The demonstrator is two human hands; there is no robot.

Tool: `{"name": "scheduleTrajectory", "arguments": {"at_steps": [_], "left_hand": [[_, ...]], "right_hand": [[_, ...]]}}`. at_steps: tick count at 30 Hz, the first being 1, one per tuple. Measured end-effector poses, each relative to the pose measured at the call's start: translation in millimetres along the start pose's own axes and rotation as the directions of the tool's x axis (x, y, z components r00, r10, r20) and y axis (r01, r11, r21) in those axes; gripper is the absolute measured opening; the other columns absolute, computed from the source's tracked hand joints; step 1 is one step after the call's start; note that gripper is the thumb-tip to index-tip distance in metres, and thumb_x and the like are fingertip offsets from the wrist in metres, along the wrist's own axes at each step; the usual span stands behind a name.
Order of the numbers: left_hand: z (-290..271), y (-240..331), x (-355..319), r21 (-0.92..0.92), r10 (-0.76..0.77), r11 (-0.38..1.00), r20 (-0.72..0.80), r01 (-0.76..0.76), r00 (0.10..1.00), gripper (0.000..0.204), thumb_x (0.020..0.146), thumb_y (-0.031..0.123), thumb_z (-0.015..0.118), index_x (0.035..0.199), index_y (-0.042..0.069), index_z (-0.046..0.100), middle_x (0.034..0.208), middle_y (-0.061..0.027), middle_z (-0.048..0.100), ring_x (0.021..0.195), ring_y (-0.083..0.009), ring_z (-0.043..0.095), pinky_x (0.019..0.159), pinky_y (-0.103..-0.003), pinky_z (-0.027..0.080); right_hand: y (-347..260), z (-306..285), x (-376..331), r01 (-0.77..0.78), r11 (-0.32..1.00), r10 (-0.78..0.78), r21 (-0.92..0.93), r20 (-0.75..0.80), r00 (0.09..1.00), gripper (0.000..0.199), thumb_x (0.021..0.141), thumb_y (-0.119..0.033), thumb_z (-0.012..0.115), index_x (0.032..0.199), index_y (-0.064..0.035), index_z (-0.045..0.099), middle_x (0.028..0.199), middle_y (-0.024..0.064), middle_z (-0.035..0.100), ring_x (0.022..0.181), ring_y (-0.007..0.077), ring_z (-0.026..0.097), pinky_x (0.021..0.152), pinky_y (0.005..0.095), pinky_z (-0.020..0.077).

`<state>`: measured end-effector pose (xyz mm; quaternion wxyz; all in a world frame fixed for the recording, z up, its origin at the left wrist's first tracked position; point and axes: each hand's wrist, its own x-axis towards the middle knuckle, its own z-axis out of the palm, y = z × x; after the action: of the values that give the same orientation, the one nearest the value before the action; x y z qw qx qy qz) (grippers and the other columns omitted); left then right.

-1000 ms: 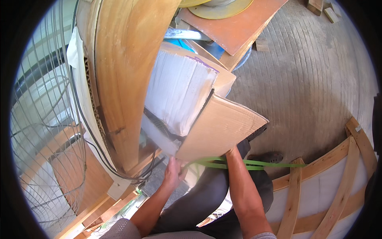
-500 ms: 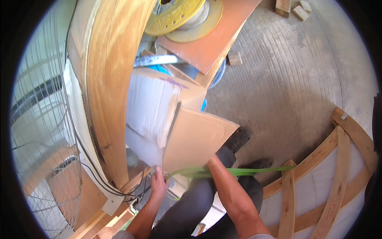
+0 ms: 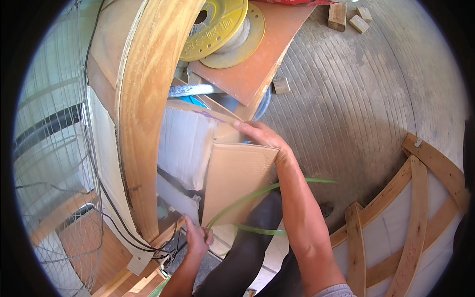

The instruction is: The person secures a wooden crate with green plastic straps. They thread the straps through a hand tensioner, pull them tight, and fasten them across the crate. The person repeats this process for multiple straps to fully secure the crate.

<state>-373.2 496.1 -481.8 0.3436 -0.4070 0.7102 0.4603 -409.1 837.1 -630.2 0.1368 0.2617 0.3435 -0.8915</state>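
An open cardboard box (image 3: 242,173) stands in front of me, one brown flap facing my legs. White sheet-like material (image 3: 185,143) fills its left side; I cannot make out exactly what it is. My right hand (image 3: 262,136) reaches over the flap, fingers stretched out on the box's upper edge. Low by the box's near corner, my left hand (image 3: 197,240) is closed on a green strap (image 3: 242,198). From there the strap loops up across the flap and passes around my right forearm, with another length running low across my knee.
A tall wooden panel edge (image 3: 138,123) rises at the left, with black cables (image 3: 118,222) beside it. Beyond the box, a yellow spool (image 3: 217,29) rests on a reddish-brown board (image 3: 237,74). A wooden crate frame (image 3: 415,222) stands at the right, and wood blocks (image 3: 338,17) lie on the floor.
My right hand has moved up and away from me, from beside the flap onto the box's upper edge. The strap now bows upward over the flap. My left hand stays low.
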Motion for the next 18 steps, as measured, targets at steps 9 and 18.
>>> {"name": "scheduleTrajectory", "arguments": {"at_steps": [9, 18], "left_hand": [[-26, -31, 16, 0.228, 0.168, 0.962, -0.052, -0.152, 0.984, 0.068, 0.095, 0.069, 0.027, 0.113, 0.008, 0.051, 0.076, -0.0062, 0.06, 0.032, -0.0141, 0.034, 0.03, -0.027, 0.024], [-27, -29, 13, 0.13, 0.19, 0.977, -0.171, -0.169, 0.967, 0.064, 0.096, 0.064, 0.034, 0.117, 0.006, 0.048, 0.074, -0.0063, 0.061, 0.034, -0.0133, 0.036, 0.031, -0.026, 0.027]], "right_hand": [[44, 17, -40, 0.067, 0.998, -0.067, 0.01, -0.033, 0.997, 0.067, 0.079, -0.051, 0.071, 0.112, 0.0064, 0.064, 0.103, 0.014, 0.067, 0.096, 0.0207, 0.061, 0.087, 0.0337, 0.0465], [90, 6, -61, -0.235, 0.918, 0.23, 0.319, 0.053, 0.972, 0.089, 0.085, -0.065, 0.055, 0.138, 0.0059, 0.043, 0.134, 0.0232, 0.051, 0.126, 0.0347, 0.049, 0.102, 0.0478, 0.0399]]}}
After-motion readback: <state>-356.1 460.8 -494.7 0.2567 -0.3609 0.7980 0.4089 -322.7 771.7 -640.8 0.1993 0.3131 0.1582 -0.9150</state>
